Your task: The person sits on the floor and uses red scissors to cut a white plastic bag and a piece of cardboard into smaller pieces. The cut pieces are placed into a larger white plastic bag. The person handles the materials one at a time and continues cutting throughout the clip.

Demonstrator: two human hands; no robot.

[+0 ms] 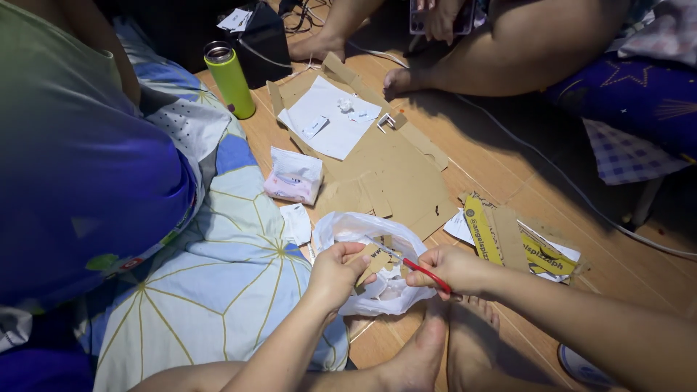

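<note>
- Brown cardboard piece [375, 263], one, pinched in the left hand [335, 274], whose grip is clamped on it, above a white plastic bag [341, 231] on the wooden floor [508, 181].
- One pair of red-handled scissors [423, 271] sits in the right hand [444, 267], grip closed round the handles, blades touching the cardboard piece.
- One flattened cardboard sheet [392, 174] lies beyond the bag, carrying one white paper [327, 127] with a few small scraps.
- One green bottle [229, 80] stands by the patterned blanket [218, 268].
- One yellow-printed box flap [508, 243] lies right of the hands.
- Two bare feet [443, 348] rest below the bag.
</note>
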